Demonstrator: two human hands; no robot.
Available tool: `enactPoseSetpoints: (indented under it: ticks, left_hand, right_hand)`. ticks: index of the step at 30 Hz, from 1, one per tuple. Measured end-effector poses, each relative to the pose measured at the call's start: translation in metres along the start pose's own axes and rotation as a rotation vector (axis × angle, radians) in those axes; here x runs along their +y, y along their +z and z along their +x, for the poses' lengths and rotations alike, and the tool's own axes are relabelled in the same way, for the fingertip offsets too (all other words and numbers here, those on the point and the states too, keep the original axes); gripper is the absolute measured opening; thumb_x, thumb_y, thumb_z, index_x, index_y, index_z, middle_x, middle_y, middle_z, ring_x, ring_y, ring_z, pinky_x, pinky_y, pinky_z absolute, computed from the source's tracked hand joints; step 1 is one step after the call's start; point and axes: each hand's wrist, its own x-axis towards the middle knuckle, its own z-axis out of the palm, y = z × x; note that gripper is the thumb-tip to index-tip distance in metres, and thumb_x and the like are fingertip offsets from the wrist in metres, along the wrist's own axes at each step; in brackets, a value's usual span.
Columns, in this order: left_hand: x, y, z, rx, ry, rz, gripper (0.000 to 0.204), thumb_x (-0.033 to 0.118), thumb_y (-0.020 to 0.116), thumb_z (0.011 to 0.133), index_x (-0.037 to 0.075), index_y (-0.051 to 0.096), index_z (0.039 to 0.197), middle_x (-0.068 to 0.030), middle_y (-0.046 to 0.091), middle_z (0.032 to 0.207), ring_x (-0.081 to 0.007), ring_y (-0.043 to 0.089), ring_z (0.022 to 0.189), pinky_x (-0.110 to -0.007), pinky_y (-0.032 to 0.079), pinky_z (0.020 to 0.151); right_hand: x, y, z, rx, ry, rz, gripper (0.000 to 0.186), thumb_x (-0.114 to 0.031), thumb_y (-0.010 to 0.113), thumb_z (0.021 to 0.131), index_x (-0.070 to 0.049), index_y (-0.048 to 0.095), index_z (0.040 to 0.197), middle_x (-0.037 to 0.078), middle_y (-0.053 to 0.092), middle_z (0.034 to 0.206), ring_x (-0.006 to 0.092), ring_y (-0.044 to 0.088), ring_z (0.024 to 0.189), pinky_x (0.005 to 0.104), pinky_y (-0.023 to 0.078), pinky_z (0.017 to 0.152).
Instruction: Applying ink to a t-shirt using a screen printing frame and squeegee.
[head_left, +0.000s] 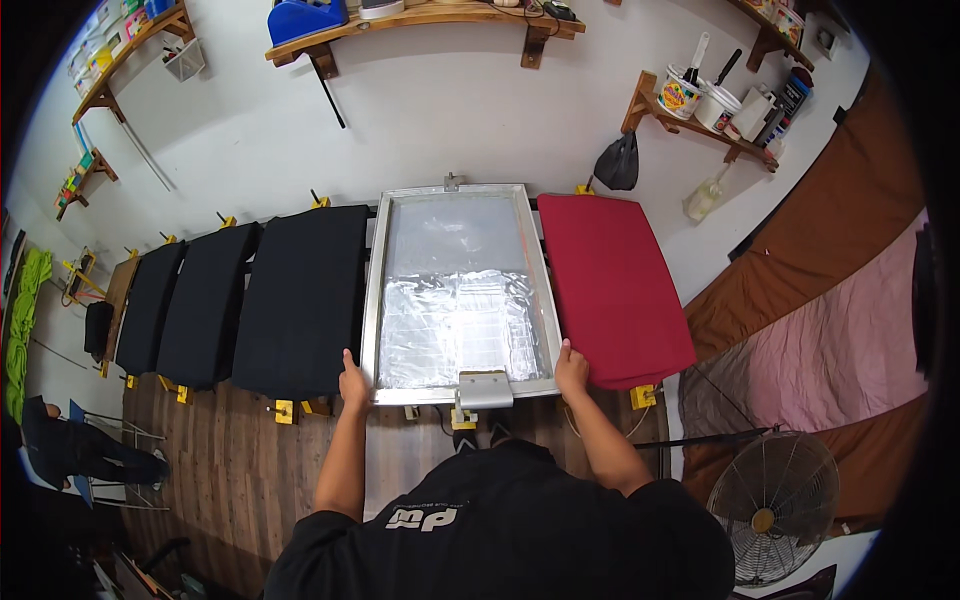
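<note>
A silver-framed printing screen (458, 235) with pale, shiny mesh lies in front of me, in the middle of the row of boards. My left hand (354, 382) is closed on the near left corner of its frame, the thumb pointing up along the side. On the near right corner, my right hand (572, 371) grips the frame the same way. A metal bracket (485, 389) sits on the near rail between my hands. What lies under the screen is hidden. Just left of the frame is a board covered in black fabric (302, 295); just right is one in red fabric (618, 290).
More black-covered boards (205, 300) run off to the left, with yellow clamps (284, 412) at their ends. A wooden shelf (430, 22) hangs on the wall ahead. Tubs (680, 95) stand on a right-hand shelf. A fan (770, 510) is at the lower right; another person (85, 445) sits far left.
</note>
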Motion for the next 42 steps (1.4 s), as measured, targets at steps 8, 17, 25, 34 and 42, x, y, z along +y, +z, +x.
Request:
enactPoseSetpoints:
  ticks: [8,17,25,34,42]
  left_hand:
    - [0.047,-0.021,-0.051,-0.198,0.001,-0.301,0.073,0.058,0.057,0.096,-0.014,0.069,0.105,-0.0128,0.068,0.096,-0.0196,0.059,0.087,-0.036,0.047,0.083]
    - [0.08,-0.059,-0.078,-0.261,0.082,-0.415,0.057,0.044,0.058,0.101,-0.009,0.068,0.118,-0.0104,0.069,0.11,-0.0162,0.061,0.097,-0.031,0.047,0.088]
    - [0.086,-0.117,-0.02,-0.348,0.058,-0.402,0.055,0.043,0.057,0.101,-0.006,0.068,0.123,-0.0103,0.07,0.115,-0.0174,0.063,0.104,-0.029,0.046,0.093]
    - [0.111,-0.226,0.099,-0.384,0.188,-0.206,0.052,0.039,0.058,0.102,-0.01,0.07,0.114,-0.0105,0.072,0.102,-0.0151,0.062,0.091,-0.03,0.047,0.084]
    - [0.082,-0.343,0.201,-0.422,0.1,-0.229,0.057,0.042,0.055,0.103,-0.009,0.064,0.125,-0.014,0.07,0.117,-0.0197,0.065,0.101,-0.033,0.049,0.091]
  right_hand:
    - [-0.016,-0.039,-0.007,0.019,-0.028,0.11,0.064,-0.045,0.041,0.107,0.006,0.066,0.078,0.032,0.064,0.077,0.0508,0.064,0.08,0.0577,0.046,0.072]
    - [-0.059,-0.073,-0.006,-0.084,-0.029,0.277,0.059,-0.046,0.042,0.107,0.005,0.065,0.087,0.03,0.063,0.077,0.0488,0.064,0.076,0.0531,0.046,0.067]
    - [-0.088,-0.021,-0.069,0.02,-0.056,0.368,0.056,-0.041,0.046,0.107,0.006,0.058,0.078,0.026,0.054,0.066,0.0347,0.055,0.06,0.0464,0.042,0.062]
    - [-0.186,0.083,-0.194,0.07,0.057,0.469,0.055,-0.039,0.048,0.108,0.007,0.062,0.082,0.013,0.057,0.062,0.0149,0.048,0.061,0.0394,0.042,0.06]
    - [-0.259,0.165,-0.269,-0.021,0.123,0.443,0.051,-0.035,0.052,0.107,0.007,0.065,0.082,0.003,0.06,0.069,0.0076,0.049,0.069,0.0297,0.044,0.064]
